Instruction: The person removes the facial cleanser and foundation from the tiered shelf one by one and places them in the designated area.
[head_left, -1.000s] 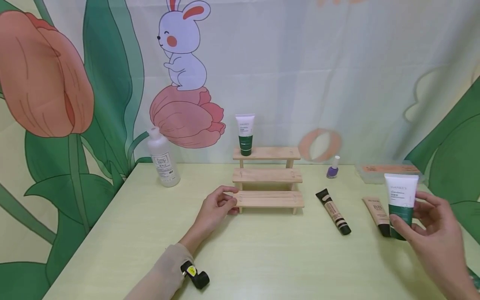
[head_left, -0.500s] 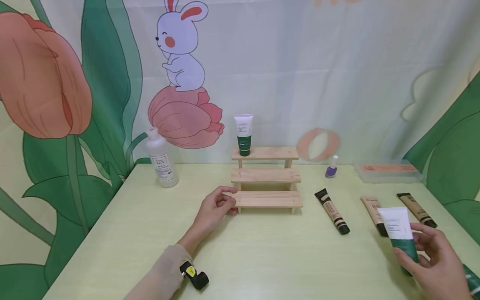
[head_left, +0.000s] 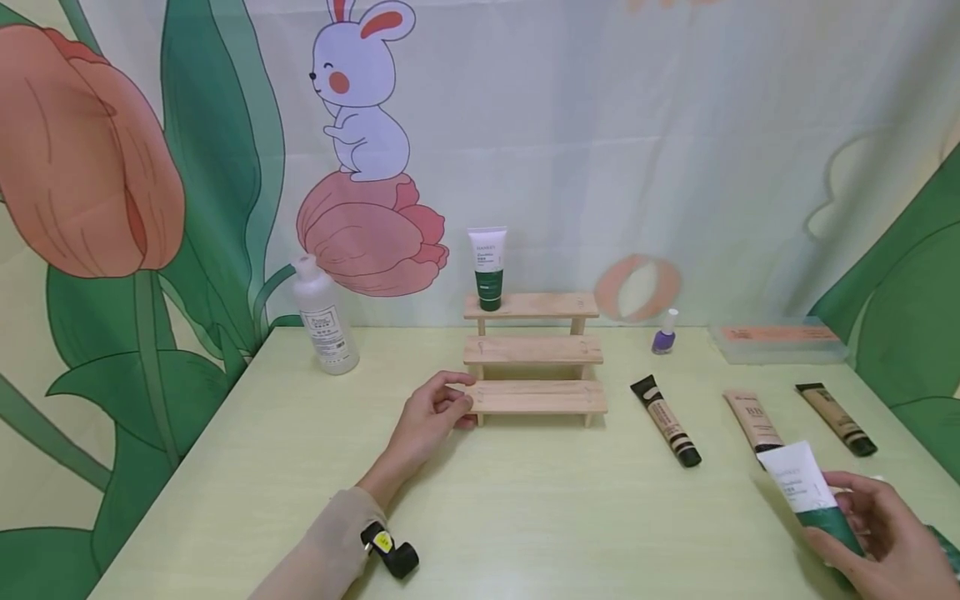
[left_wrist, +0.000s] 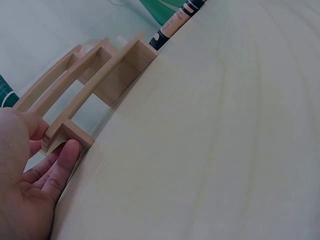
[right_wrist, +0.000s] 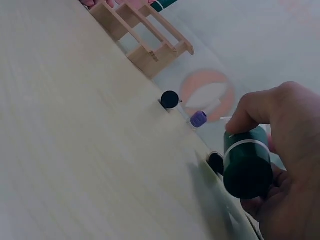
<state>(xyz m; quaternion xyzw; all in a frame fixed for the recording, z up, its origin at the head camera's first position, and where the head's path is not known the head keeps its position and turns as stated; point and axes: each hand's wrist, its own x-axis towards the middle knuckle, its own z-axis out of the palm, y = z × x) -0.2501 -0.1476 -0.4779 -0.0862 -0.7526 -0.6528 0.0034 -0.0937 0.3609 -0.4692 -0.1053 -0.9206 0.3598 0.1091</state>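
My left hand point(head_left: 431, 421) grips the left end of the lowest step of a three-tier wooden stand point(head_left: 536, 398); in the left wrist view its thumb and fingers point(left_wrist: 65, 160) curl around that end. On the top tier, at the left, stands a white-and-green tube point(head_left: 489, 268). At the lower right my right hand point(head_left: 888, 529) holds a second white-and-green tube point(head_left: 806, 492), tilted, above the table. The right wrist view shows its dark green cap point(right_wrist: 247, 172) from the end. A beige BB tube point(head_left: 752, 419) lies just behind the held tube, its black cap partly covered.
A black-and-beige tube point(head_left: 666, 422) and a brown-gold tube point(head_left: 836, 419) lie on the right side. Purple nail polish point(head_left: 663, 335) and a clear plastic box point(head_left: 780, 342) are at the back. A white bottle point(head_left: 326, 321) stands back left. Something green shows at the right edge.
My right hand has lowered the held tube toward the near right and tilted it, uncovering the brown-gold tube behind. My left hand has stayed on the stand.
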